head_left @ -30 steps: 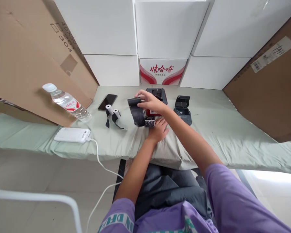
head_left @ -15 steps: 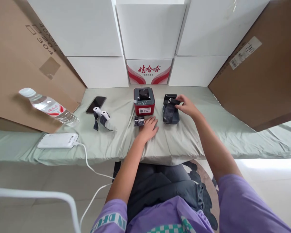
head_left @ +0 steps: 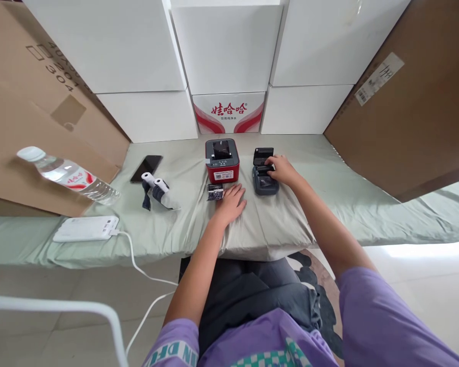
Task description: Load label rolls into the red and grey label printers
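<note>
While the left hand (head_left: 231,200) lies flat and empty on the counter (head_left: 329,204) beside a small black piece (head_left: 214,191), the right hand (head_left: 282,170) reaches into the open dark printer (head_left: 263,178), its grip's state indiscernible; a red printer (head_left: 222,162) stands alongside.

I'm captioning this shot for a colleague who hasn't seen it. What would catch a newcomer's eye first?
Two small printers at the table's middle: a red printer and, to its right, a dark printer with its lid up, where the right hand reaches in. The left hand lies flat on the cloth beside a small black roll. A water bottle lies far left.
</note>
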A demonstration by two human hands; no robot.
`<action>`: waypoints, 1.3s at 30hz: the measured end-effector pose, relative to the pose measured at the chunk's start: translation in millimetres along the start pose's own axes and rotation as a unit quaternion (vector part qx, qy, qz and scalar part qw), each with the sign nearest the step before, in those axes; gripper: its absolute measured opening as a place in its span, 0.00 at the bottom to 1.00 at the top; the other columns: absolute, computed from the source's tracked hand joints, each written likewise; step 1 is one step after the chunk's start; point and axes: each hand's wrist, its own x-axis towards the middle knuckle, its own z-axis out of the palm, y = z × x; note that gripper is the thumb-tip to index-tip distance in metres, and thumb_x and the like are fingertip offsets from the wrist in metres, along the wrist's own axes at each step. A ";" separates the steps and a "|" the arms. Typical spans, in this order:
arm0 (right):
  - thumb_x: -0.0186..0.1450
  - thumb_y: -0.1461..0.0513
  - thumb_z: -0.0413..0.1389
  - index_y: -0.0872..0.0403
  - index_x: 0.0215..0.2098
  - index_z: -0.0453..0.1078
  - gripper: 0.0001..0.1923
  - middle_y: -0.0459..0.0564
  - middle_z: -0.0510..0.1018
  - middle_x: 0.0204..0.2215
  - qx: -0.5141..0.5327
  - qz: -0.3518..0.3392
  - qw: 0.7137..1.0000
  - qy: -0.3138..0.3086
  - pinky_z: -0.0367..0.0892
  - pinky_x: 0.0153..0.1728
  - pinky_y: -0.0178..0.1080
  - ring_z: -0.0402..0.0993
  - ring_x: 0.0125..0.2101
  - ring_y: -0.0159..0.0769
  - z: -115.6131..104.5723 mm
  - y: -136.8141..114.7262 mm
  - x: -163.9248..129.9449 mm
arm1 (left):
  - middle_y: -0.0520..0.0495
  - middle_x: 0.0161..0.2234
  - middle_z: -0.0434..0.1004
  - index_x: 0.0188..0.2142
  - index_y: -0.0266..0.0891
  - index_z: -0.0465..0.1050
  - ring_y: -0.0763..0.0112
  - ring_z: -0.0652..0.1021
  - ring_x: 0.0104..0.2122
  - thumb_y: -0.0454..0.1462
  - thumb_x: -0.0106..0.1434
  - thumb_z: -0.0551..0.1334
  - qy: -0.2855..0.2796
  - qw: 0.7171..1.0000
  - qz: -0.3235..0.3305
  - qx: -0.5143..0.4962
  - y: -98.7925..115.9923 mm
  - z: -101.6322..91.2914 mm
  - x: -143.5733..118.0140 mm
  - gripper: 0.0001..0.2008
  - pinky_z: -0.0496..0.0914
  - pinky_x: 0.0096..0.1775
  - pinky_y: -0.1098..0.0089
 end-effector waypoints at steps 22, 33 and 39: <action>0.73 0.60 0.52 0.52 0.44 0.83 0.16 0.59 0.85 0.46 0.083 -0.114 0.976 0.168 0.73 0.50 0.54 0.75 0.47 0.52 9.9 -23.0 -95.1 | 0.39 0.76 0.59 0.70 0.35 0.67 0.56 0.60 0.75 0.39 0.75 0.56 0.014 1.000 0.007 -0.002 -0.2 -1.5 -1.7 0.27 0.54 0.75 0.54; 0.74 0.57 0.45 0.54 0.65 0.71 0.26 0.59 0.79 0.63 0.124 -0.011 0.972 0.197 0.66 0.66 0.55 0.72 0.64 0.51 -27.4 -23.6 -18.2 | 0.38 0.75 0.60 0.70 0.35 0.67 0.55 0.61 0.75 0.39 0.74 0.56 0.016 1.000 0.015 -0.006 -4.9 1.4 -0.1 0.27 0.54 0.75 0.53; 0.71 0.65 0.47 0.56 0.70 0.67 0.30 0.64 0.74 0.67 0.008 0.017 0.999 0.034 0.58 0.66 0.64 0.67 0.67 0.58 -28.8 -37.7 23.2 | 0.38 0.75 0.60 0.70 0.36 0.68 0.55 0.61 0.75 0.39 0.74 0.57 0.014 1.000 0.017 -0.005 -4.4 0.2 -0.6 0.26 0.55 0.74 0.51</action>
